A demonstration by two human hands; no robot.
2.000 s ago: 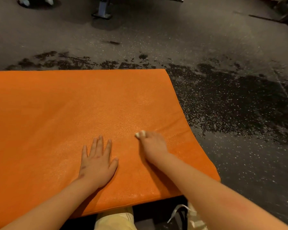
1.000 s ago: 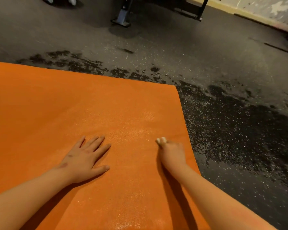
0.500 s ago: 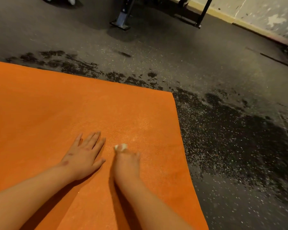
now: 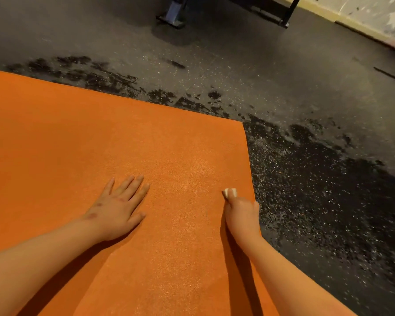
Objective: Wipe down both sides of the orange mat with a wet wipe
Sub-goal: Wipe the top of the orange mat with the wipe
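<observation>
The orange mat (image 4: pixel 100 156) lies flat on a dark speckled floor (image 4: pixel 306 110) and fills the left and near part of the view; its far right corner sits right of centre. The left hand (image 4: pixel 118 206) rests palm down on the mat, fingers straight and slightly spread, pointing toward the far right. The right hand (image 4: pixel 243 212) is near the mat's right edge, its fingers curled round a small white wipe (image 4: pixel 229 192), which shows only as a bunched bit poking out at the far side of the fist and touching the mat. The little-finger side of that hand seems to reach just to the mat's edge, though the blur makes this hard to settle. The mat's surface has a fine grain with a faint sheen between the two hands and in the near part. Black flaky patches (image 4: pixel 317 179) spread over the floor along the mat's far and right sides. At the far edge stand a blue-grey metal foot (image 4: pixel 172 14) and a black frame (image 4: pixel 285 12), and a pale wall (image 4: pixel 374 17) runs across the far right corner.
</observation>
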